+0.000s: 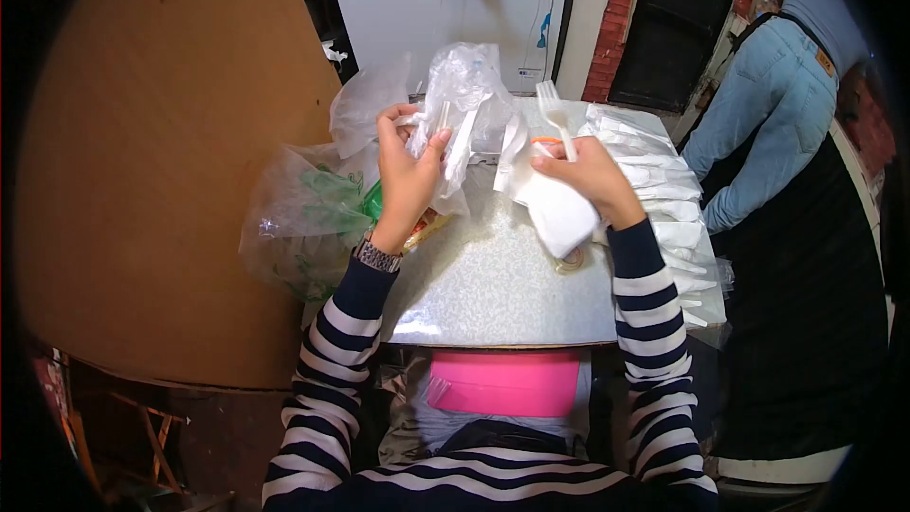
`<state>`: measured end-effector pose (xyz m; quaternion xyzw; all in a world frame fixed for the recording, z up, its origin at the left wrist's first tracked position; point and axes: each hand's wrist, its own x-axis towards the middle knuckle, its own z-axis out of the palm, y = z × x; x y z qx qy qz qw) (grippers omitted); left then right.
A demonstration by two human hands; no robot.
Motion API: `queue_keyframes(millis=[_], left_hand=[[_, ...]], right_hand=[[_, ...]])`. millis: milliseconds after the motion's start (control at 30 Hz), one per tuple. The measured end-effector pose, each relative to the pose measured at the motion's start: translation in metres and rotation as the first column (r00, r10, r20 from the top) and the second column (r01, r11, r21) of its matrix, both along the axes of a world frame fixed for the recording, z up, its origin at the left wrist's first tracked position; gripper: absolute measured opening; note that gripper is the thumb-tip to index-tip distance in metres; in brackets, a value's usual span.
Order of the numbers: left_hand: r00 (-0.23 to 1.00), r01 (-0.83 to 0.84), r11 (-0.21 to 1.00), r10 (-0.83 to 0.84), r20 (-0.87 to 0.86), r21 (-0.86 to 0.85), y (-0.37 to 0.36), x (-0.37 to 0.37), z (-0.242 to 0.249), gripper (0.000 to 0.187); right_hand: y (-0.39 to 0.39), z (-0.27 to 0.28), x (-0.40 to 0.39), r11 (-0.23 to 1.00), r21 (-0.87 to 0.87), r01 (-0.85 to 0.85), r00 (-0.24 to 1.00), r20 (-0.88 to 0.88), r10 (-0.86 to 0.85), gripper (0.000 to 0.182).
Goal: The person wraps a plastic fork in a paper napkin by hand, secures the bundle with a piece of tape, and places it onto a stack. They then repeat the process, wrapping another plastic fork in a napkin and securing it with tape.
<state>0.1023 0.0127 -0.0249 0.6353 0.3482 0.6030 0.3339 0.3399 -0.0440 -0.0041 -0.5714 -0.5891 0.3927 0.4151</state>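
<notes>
On the left, a green-printed plastic bag (308, 213) sits at the table (474, 299)'s edge. My left hand (409, 166) pinches a clear plastic bag (464, 71) over the far side; rightward, my right hand (597, 175) grasps a white fork (557, 117) and white napkin (561, 216), near white packets (664, 180) along the right.

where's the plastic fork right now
In the head view, right of centre, the plastic fork is in the right hand, just left of the row of white bundles.

Packets (664, 185) on table (474, 308), right; freezer (427, 19) behind.
</notes>
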Motion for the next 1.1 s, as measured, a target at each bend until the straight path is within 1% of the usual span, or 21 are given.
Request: queue_keyframes(millis=[33, 67, 100, 133, 167, 200, 300, 333, 400, 433, 500, 600, 633, 700, 733, 833, 867, 933, 967, 1033, 1100], left_hand=[[0.998, 0.043, 0.999, -0.042, 0.038, -0.033, -0.001, 0.001, 0.001, 0.044], [0.994, 0.087, 0.994, -0.082, 0.078, -0.065, -0.004, 0.003, 0.002, 0.044], [0.986, 0.131, 0.987, -0.119, 0.118, -0.095, -0.007, 0.005, 0.004, 0.043], [0.963, 0.223, 0.953, -0.183, 0.196, -0.206, -0.01, 0.007, 0.004, 0.043], [0.931, 0.318, 0.897, -0.235, 0.28, -0.306, -0.015, 0.01, 0.005, 0.043], [0.889, 0.413, 0.822, -0.272, 0.368, -0.392, -0.019, 0.013, 0.004, 0.044], [0.816, 0.559, 0.676, -0.348, 0.461, -0.479, -0.022, 0.024, -0.007, 0.045], [0.826, 0.554, 0.663, -0.363, 0.43, -0.504, -0.022, 0.027, -0.008, 0.045], [0.814, 0.568, 0.644, -0.345, 0.468, -0.513, -0.022, 0.029, -0.012, 0.044], [0.807, 0.575, 0.635, -0.335, 0.487, -0.516, -0.021, 0.031, -0.016, 0.044], [0.85, 0.515, 0.68, -0.324, 0.416, -0.522, -0.014, 0.033, -0.031, 0.046], [0.91, 0.408, 0.752, -0.287, 0.3, -0.518, -0.01, 0.036, -0.042, 0.047], [0.927, 0.37, 0.774, -0.271, 0.259, -0.513, -0.01, 0.036, -0.045, 0.047], [0.942, 0.332, 0.806, -0.312, 0.124, -0.491, -0.01, 0.033, -0.044, 0.047], [0.942, 0.315, 0.821, -0.33, 0.056, -0.476, -0.01, 0.032, -0.044, 0.047], [0.943, 0.315, 0.82, -0.326, 0.061, -0.478, -0.007, 0.031, -0.046, 0.046], [0.944, 0.319, 0.816, -0.317, 0.087, -0.483, -0.005, 0.031, -0.047, 0.047], [0.944, 0.328, 0.807, -0.299, 0.138, -0.492, -0.004, 0.03, -0.048, 0.047], [0.947, 0.322, 0.808, -0.277, 0.164, -0.494, -0.004, 0.031, -0.047, 0.047], [0.95, 0.306, 0.81, -0.227, 0.213, -0.501, -0.006, 0.031, -0.044, 0.047], [0.941, 0.331, 0.796, -0.243, 0.234, -0.506, -0.003, 0.03, -0.048, 0.048]], right_hand=[[0.007, -0.012, -0.002, 0.998, 0.038, 0.052, 0.997, 0.046, -0.054, 0.027], [0.017, -0.025, -0.001, 0.996, 0.088, 0.021, 0.988, 0.151, -0.034, 0.028], [0.023, -0.039, -0.002, 0.993, 0.118, -0.012, 0.985, 0.172, -0.009, 0.028], [0.03, -0.052, -0.003, 0.988, 0.147, -0.045, 0.981, 0.193, 0.016, 0.028], [0.03, -0.053, -0.008, 0.981, 0.175, -0.079, 0.976, 0.215, 0.04, 0.029], [0.028, -0.052, -0.009, 0.987, 0.156, -0.047, 0.947, 0.32, -0.005, 0.028], [0.023, -0.048, -0.015, 0.968, 0.226, -0.107, 0.925, 0.381, 0.013, 0.026], [0.021, -0.046, -0.016, 0.987, 0.136, -0.085, 0.952, 0.303, 0.04, 0.025], [0.015, -0.039, -0.022, 0.997, -0.052, -0.06, 0.988, 0.136, 0.067, 0.024], [0.014, -0.04, -0.024, 0.996, -0.075, -0.055, 0.995, 0.082, 0.061, 0.023], [0.015, -0.044, -0.028, 0.992, -0.12, -0.049, 0.999, -0.029, 0.046, 0.022], [0.013, -0.035, -0.017, 0.938, -0.313, -0.149, 0.976, -0.2, 0.088, 0.024], [0.011, -0.031, -0.014, 0.944, -0.295, -0.145, 0.983, -0.152, 0.104, 0.023], [0.003, -0.013, -0.013, 0.956, -0.258, -0.141, 0.99, -0.054, 0.131, 0.023], [0.005, -0.014, -0.011, 0.967, -0.229, -0.108, 0.992, -0.084, 0.091, 0.022], [0.005, -0.011, -0.004, 0.987, -0.136, -0.087, 0.981, -0.184, 0.061, 0.023], [0.004, -0.01, -0.006, 0.987, -0.121, -0.103, 0.993, -0.065, 0.096, 0.026], [-0.001, -0.007, -0.016, 0.985, -0.096, -0.14, 0.972, 0.175, 0.155, 0.033], [-0.003, -0.011, -0.019, 0.993, -0.003, -0.122, 0.946, 0.302, 0.117, 0.038], [-0.001, -0.027, -0.025, 0.976, 0.184, -0.119, 0.851, 0.525, 0.005, 0.047], [0.005, -0.037, -0.023, 0.98, 0.173, -0.096, 0.887, 0.462, 0.005, 0.043]])
